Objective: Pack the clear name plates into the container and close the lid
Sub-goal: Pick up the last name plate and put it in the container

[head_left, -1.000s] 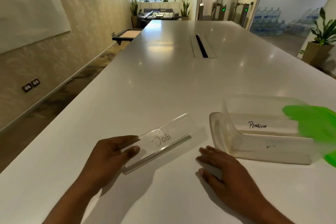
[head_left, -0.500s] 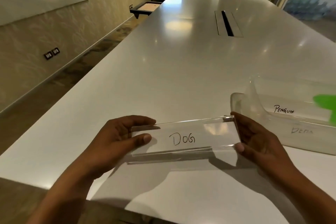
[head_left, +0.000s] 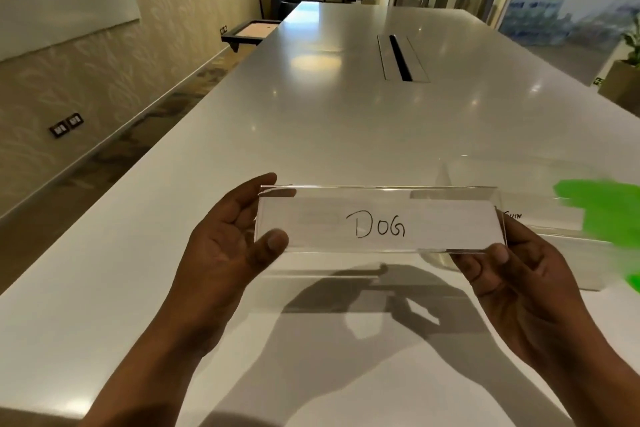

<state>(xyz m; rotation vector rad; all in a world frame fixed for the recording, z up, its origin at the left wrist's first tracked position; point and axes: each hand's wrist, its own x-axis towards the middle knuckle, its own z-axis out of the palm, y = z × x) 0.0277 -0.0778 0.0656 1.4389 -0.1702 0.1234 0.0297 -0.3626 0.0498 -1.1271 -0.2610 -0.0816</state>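
A clear name plate (head_left: 379, 221) with a white card reading "DOG" is held up above the white table (head_left: 311, 121), facing me. My left hand (head_left: 228, 246) grips its left end, thumb on the front face. My right hand (head_left: 512, 274) grips its right end. Behind the plate's right end sits the clear container (head_left: 554, 229), partly hidden, with another name plate inside whose lettering is mostly covered. A bright green lid (head_left: 602, 211) shows at the right edge over the container.
A long cable slot (head_left: 400, 57) is set into the table's middle, farther away. The table's left edge runs diagonally, with floor and a wall beyond it. Potted plants, a football table and turnstile gates stand at the room's far end.
The "DOG" plate was lifted from the table, first by my left hand alone. My right hand joined at its right end, and the plate now sits higher and squarer to me.
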